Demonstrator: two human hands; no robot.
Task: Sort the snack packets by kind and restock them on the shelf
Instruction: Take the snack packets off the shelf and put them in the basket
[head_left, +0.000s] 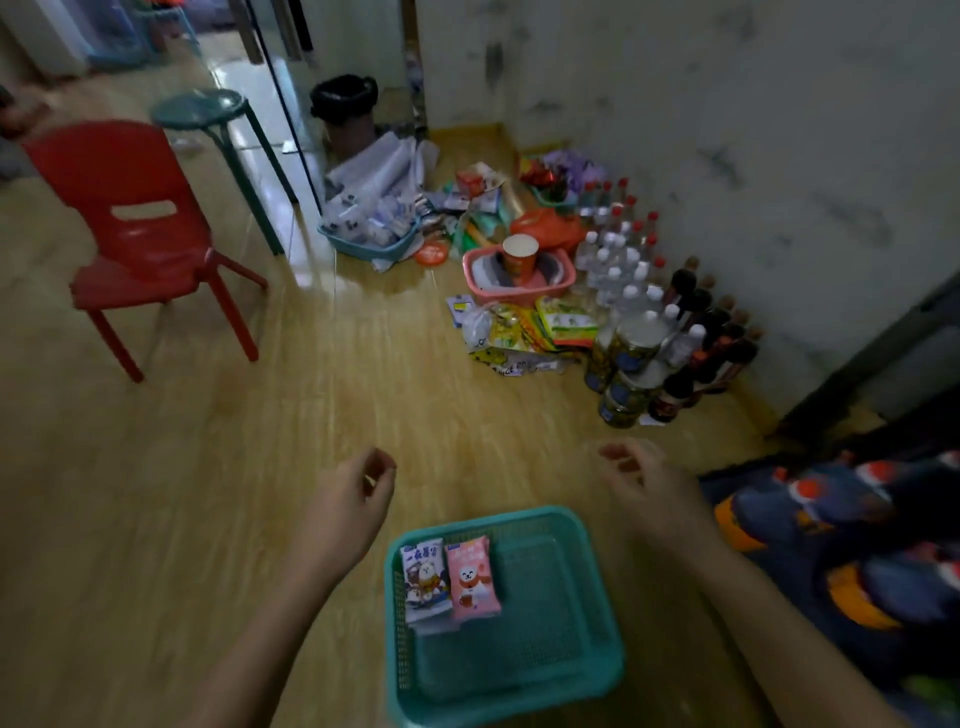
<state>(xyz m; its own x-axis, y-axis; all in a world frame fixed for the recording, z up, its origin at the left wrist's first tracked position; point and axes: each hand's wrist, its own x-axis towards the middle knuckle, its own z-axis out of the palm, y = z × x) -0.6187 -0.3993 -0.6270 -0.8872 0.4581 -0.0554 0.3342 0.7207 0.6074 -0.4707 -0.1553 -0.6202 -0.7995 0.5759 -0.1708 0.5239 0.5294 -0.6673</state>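
Two packets (451, 582) lie side by side in the basket's (597, 613) left half, chair (140, 228) far left, bottles (639, 291) far right.

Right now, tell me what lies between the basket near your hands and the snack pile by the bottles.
Head view: only bare floor between basket and snack pile.

Single head view, high, facing forward-down over wooden floor (260, 467); hands near bottom.
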